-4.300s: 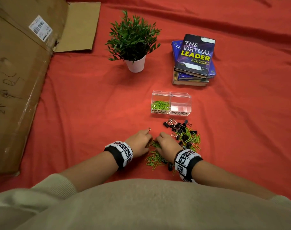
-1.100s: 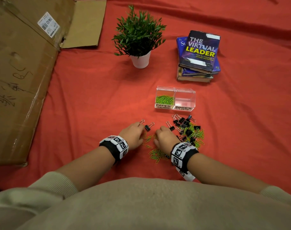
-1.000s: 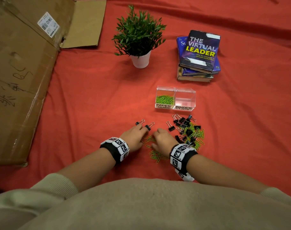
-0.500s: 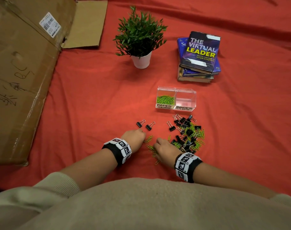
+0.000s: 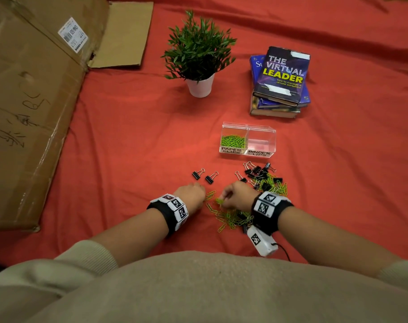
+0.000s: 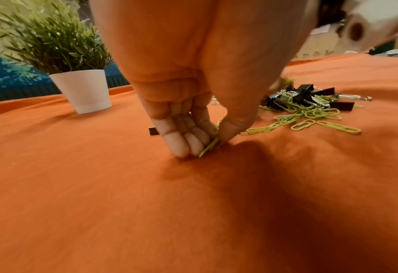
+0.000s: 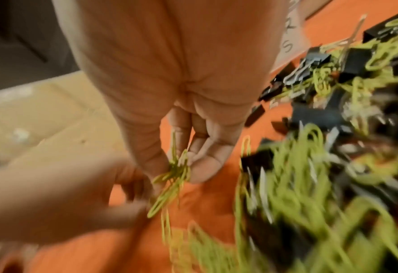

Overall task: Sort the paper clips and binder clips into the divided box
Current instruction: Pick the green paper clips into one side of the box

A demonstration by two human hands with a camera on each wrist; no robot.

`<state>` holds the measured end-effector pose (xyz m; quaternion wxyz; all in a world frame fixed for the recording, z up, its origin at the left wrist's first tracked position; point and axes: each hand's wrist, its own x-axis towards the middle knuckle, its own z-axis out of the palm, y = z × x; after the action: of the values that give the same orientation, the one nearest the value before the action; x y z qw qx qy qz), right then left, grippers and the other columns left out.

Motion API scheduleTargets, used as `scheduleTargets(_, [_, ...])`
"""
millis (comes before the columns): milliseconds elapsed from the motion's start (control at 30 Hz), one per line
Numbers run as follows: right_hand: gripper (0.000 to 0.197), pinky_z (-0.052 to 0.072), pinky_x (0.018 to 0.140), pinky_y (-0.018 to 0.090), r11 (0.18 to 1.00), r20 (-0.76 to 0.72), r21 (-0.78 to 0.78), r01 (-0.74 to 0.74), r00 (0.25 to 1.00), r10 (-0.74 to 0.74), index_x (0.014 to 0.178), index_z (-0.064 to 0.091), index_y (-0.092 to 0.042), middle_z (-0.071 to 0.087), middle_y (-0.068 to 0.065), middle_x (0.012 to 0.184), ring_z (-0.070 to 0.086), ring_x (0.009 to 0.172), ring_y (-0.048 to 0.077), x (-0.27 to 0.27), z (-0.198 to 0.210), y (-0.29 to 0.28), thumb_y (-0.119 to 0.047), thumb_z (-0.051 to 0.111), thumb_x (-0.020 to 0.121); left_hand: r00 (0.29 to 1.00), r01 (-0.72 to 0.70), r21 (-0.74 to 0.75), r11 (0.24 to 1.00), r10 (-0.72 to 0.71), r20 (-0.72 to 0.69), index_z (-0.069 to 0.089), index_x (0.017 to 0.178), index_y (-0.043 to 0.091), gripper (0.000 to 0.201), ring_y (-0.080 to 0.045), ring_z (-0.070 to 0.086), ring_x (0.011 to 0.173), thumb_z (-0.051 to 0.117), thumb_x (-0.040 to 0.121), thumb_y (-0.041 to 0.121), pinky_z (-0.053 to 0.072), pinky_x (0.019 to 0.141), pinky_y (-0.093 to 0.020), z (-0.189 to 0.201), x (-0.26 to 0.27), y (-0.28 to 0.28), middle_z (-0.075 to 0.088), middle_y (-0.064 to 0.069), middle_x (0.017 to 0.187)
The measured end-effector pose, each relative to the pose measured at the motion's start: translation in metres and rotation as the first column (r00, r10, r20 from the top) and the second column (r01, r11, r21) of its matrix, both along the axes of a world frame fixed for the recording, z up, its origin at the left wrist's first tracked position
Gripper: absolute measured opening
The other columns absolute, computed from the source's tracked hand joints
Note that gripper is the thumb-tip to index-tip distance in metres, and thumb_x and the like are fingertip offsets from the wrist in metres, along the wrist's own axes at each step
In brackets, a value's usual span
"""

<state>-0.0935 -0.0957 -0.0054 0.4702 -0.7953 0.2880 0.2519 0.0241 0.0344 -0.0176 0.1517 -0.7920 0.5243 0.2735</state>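
On soft red cloth point(image 5: 128, 148), both hands point(image 5: 190, 193) point(image 5: 236, 194) pinching thin green wire paper clips point(image 7: 172, 177).

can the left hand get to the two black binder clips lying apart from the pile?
Probably yes. The two black binder clips lie on bare red cloth just beyond the left hand, nothing between. But its grip pinches a green paper clip, so that goes first.

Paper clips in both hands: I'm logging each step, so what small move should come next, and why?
Probably lift the left hand clear of the red cloth: it pinches one paper clip still touching the fabric. The right hand already holds a bunch of clips, and the paper-clip compartment sits ahead.
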Motion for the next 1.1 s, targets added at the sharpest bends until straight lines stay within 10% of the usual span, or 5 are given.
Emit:
scheduleTargets(333, [0.014,0.048,0.052,0.017,0.960,0.268,-0.127,0.248,0.941,-0.208,0.072,0.063,-0.013,0.063,0.002,0.064,0.054,0.043,0.000,0.072,0.060,-0.107,-0.006,0.073,0.077,0.982,-0.099,-0.029,0.995,0.093,-0.167,0.049,0.118,0.002,0.026,-0.036,0.056,0.112,0.042,0.094,0.012,0.044,0.092,-0.041,-0.009,0.009,0.008,0.055,-0.019,0.122])
scheduleTargets(667, [0.024,0.043,0.092,0.032,0.830,0.210,-0.558,0.012,0.969,0.127,0.108,0.063,-0.003,0.059,0.015,0.112,0.056,0.106,0.029,0.087,0.016,-0.102,-0.009,0.060,0.085,0.900,-0.366,-0.236,0.900,0.279,-0.335,0.057,0.107,0.002,0.019,-0.032,0.056,0.110,0.046,0.095,0.011,0.041,0.086,-0.030,0.020,0.032,-0.032,0.061,-0.016,0.118])
scheduleTargets(867, [0.018,0.044,0.088,0.032,0.841,0.362,-0.524,0.137,0.929,0.074,0.098,0.067,-0.006,0.061,0.012,0.103,0.057,0.098,0.026,0.049,0.026,-0.092,-0.007,0.057,0.083,0.921,-0.342,-0.363,0.867,0.234,-0.311,0.059,0.104,0.001,0.017,-0.034,0.057,0.104,0.048,0.093,0.009,0.043,0.085,-0.035,0.048,0.050,-0.100,0.061,-0.019,0.113])
scheduleTargets(1100, [0.022,0.048,0.091,0.037,0.858,0.073,-0.410,-0.310,0.926,0.370,0.101,0.067,-0.007,0.063,0.010,0.106,0.057,0.105,0.026,-0.010,0.014,-0.032,-0.011,0.051,0.086,0.978,-0.183,-0.343,0.921,0.136,-0.156,0.057,0.114,0.000,0.025,-0.036,0.057,0.110,0.049,0.090,0.003,0.045,0.091,-0.040,0.045,0.050,-0.155,0.059,-0.020,0.119])
